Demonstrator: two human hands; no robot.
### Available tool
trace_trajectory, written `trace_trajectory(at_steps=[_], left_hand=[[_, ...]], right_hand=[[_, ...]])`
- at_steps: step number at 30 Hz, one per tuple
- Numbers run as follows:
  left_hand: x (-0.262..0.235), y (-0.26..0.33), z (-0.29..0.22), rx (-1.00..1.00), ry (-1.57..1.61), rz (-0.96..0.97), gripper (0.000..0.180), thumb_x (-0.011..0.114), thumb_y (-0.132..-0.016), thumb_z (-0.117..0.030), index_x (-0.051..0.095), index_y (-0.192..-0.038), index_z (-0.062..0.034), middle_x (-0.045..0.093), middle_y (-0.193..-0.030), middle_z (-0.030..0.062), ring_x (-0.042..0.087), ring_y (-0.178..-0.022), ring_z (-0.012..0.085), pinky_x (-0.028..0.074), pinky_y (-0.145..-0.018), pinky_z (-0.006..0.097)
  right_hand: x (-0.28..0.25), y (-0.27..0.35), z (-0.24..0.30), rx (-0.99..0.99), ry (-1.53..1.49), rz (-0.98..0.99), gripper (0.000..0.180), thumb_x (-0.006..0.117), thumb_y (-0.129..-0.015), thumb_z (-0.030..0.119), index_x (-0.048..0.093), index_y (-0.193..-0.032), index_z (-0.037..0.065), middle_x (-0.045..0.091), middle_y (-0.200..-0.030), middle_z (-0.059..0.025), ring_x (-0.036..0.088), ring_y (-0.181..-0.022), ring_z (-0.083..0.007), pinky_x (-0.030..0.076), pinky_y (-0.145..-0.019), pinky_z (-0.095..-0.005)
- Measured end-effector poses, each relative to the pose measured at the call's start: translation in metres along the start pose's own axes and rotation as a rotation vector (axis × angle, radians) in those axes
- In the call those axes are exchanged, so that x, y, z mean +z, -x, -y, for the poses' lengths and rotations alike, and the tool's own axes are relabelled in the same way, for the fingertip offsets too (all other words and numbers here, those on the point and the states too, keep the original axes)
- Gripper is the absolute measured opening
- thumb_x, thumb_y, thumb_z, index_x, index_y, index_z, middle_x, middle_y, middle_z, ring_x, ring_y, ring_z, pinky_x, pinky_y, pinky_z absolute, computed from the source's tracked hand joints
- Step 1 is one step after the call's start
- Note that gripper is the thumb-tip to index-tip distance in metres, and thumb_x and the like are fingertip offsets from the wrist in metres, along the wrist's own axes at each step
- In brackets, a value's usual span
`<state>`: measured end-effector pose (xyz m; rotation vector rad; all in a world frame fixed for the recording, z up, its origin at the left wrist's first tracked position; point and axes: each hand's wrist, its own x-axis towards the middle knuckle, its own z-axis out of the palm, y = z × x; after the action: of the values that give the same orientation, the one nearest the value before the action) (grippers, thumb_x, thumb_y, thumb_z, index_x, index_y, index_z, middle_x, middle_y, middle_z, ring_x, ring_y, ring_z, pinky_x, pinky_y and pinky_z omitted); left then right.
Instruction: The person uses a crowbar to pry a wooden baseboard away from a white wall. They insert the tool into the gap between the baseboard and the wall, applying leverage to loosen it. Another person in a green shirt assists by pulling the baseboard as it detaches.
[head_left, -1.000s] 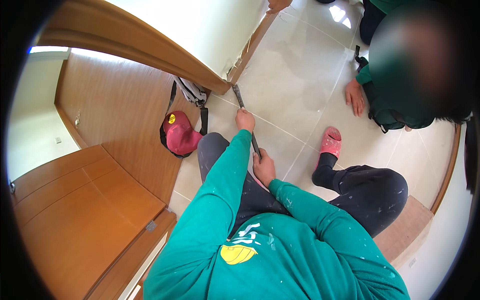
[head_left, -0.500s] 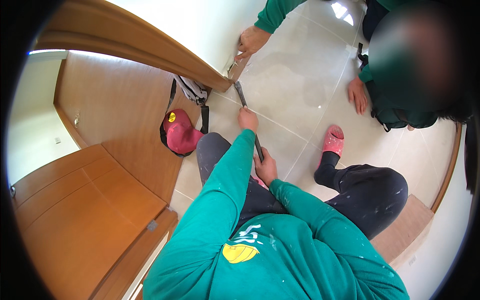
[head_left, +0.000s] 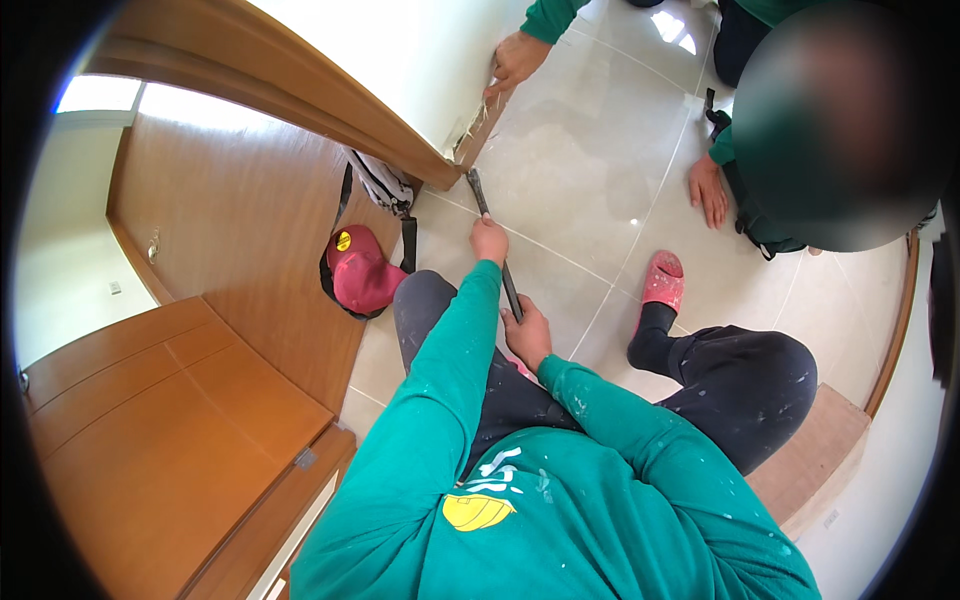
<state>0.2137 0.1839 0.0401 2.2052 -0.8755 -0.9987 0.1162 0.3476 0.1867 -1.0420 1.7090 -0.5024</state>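
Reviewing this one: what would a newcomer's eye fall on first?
Probably the long dark bar at centre, gripped by the left hand and right hand, its far end by the foot of the wooden door frame. Next, the dark-red cap to the left and the pink slipper to the right. A co-worker's hand reaches the baseboard above.

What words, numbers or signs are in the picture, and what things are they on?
Green sweatshirt: white lettering with a yellow shape beside it; I don't copy out the words.
Maroon cap: round yellow sticker with dark marks, too small to read.
Dark bar in the left hand and right hand: no lettering that I can make out.
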Motion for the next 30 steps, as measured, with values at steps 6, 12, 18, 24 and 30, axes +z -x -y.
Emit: trace_trajectory(at_steps=[6,12,18,24,30], left_hand=[[-0.006,0.017,-0.001,-0.309,0.426,0.212,0.043,0.037,-0.111,-0.040,0.055,-0.092,-0.0060,0.053,-0.065,0.0065,0.048,-0.045,0.0194,0.043,-0.042,0.035],[0.013,0.024,0.010,-0.164,0.209,-0.003,0.046,0.041,-0.109,-0.040,0.063,-0.102,0.0006,0.062,-0.082,0.0192,0.058,-0.066,0.0343,0.047,-0.059,0.045],[0.033,0.016,0.044,0.013,0.050,-0.163,0.049,0.042,-0.109,-0.040,0.065,-0.104,0.0031,0.065,-0.078,0.0181,0.061,-0.057,0.0311,0.049,-0.051,0.045],[0.010,0.021,0.014,-0.150,0.274,0.053,0.049,0.040,-0.110,-0.041,0.062,-0.101,0.0017,0.063,-0.075,0.0163,0.060,-0.055,0.0301,0.048,-0.048,0.045],[-0.005,0.064,-0.002,-0.184,0.232,0.069,0.049,0.040,-0.110,-0.040,0.062,-0.102,0.0034,0.065,-0.080,0.0221,0.062,-0.067,0.0387,0.050,-0.061,0.049]], right_hand=[[-0.004,-0.001,-0.001,0.050,0.002,-0.009,0.043,0.069,-0.094,0.021,0.059,-0.131,0.001,0.070,-0.098,-0.0322,0.068,-0.096,-0.0510,0.053,-0.083,-0.0534],[0.002,-0.003,-0.021,-0.020,0.033,-0.005,0.045,0.069,-0.093,0.018,0.057,-0.134,0.002,0.069,-0.099,-0.0330,0.067,-0.095,-0.0517,0.054,-0.079,-0.0517],[0.004,-0.004,-0.032,-0.073,0.048,-0.023,0.044,0.067,-0.095,0.020,0.056,-0.134,0.004,0.068,-0.098,-0.0349,0.065,-0.096,-0.0541,0.052,-0.080,-0.0580],[0.002,-0.008,-0.026,-0.066,0.013,-0.026,0.043,0.067,-0.094,0.019,0.057,-0.134,0.005,0.068,-0.099,-0.0342,0.065,-0.096,-0.0533,0.052,-0.080,-0.0574],[-0.005,-0.007,-0.020,-0.027,-0.004,0.002,0.042,0.068,-0.093,0.017,0.059,-0.132,0.003,0.069,-0.105,-0.0324,0.067,-0.100,-0.0510,0.054,-0.081,-0.0519]])
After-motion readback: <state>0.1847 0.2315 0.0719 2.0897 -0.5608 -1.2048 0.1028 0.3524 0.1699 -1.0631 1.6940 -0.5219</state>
